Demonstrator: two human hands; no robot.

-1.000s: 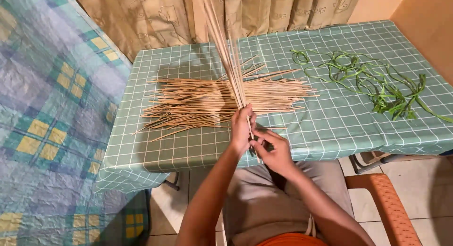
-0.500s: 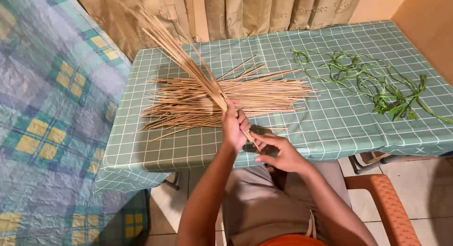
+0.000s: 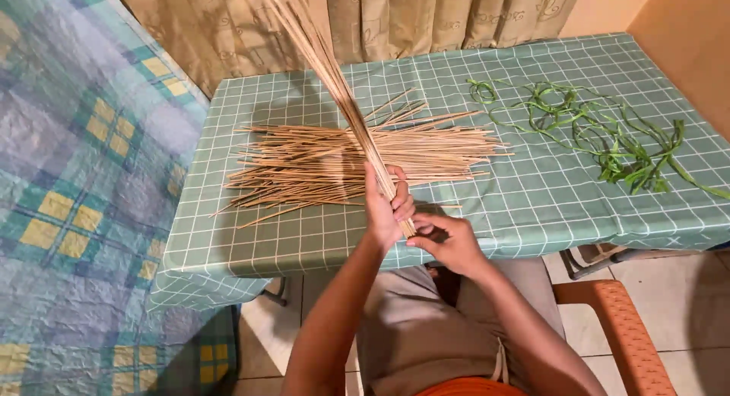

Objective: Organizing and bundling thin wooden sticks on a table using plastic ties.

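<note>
A beige patterned curtain point(image 3: 395, 20) hung behind one table covered with a teal white-checked cloth point(image 3: 304, 236). At the far left lay one blue, green and yellow plaid bedspread point(image 3: 76, 175), just beside the table's left edge. On the cloth's left half rested one loose heap of thin tan sticks point(image 3: 304, 164), too many to count, lying mostly crosswise, with a few splayed toward the curtain. One tight handful of long tan sticks point(image 3: 323, 58) rose from the near edge of that heap, tilted up and to the left, crossing in front of the heap and the curtain and running out of the top of the view. The left hand point(image 3: 386, 206) was wrapped closed round the handful's lower part, just above the table's near edge. Just right of it, the right hand point(image 3: 449, 240) pinched the handful's bottom ends with its fingertips, touching the left hand. Well apart on the right lay one tangle of green leaf strips point(image 3: 608, 134). At the lower right stood one orange woven chair arm point(image 3: 616, 327).
</note>
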